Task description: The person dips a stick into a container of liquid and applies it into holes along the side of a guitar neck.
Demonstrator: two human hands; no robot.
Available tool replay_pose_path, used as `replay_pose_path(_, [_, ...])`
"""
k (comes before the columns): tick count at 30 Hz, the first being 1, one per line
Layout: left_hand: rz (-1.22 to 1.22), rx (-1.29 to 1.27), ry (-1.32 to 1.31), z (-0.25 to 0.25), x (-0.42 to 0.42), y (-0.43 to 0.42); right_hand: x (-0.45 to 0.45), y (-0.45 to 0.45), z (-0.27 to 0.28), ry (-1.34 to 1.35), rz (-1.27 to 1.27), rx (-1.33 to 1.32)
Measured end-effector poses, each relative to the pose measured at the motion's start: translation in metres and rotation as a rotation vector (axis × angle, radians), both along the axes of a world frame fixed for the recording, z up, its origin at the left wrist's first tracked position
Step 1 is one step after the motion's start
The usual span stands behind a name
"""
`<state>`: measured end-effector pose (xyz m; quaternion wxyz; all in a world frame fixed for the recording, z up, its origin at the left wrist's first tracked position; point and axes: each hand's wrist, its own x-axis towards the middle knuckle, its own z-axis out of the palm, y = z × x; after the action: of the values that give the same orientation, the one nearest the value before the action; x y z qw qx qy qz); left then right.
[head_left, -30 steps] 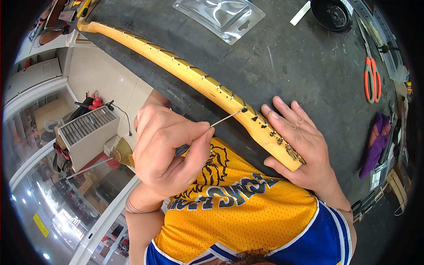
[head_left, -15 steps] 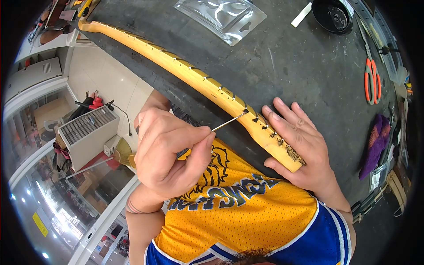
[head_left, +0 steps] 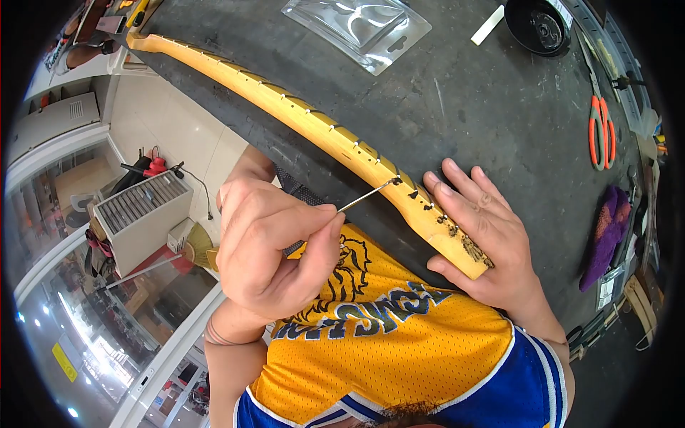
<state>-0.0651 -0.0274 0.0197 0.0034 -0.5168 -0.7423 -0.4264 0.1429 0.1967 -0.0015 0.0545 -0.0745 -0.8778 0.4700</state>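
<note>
A long yellow wooden guitar neck (head_left: 314,127) with metal fret ends runs diagonally over the dark table. Near its right end, black material (head_left: 471,250) is smeared in spots along the edge. My left hand (head_left: 275,242) is closed, pinching a thin metal tool (head_left: 365,196) between thumb and index finger. The tool's tip touches a black spot on the neck's side. Fingers spread, my right hand (head_left: 492,232) lies flat against the right end of the neck, with the thumb on the near side.
Clear plastic packaging (head_left: 360,28), a white strip (head_left: 487,25) and a black round dish (head_left: 539,27) sit at the far side of the table (head_left: 457,107). Orange-handled scissors (head_left: 601,132) and a purple cloth (head_left: 605,235) are at right. Beyond the left edge stands a slatted box (head_left: 143,214).
The tool and my left hand have shifted very slightly, with the tip staying at about the same black spot. My right hand keeps its place on the neck.
</note>
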Motion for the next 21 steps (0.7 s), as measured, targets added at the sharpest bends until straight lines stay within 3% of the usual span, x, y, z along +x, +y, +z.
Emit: replay_pose_path(21, [0.002,0.028,0.060,-0.0044,-0.0006,-0.0031,-0.0007,0.0001,0.0004,0.003,0.003,0.011])
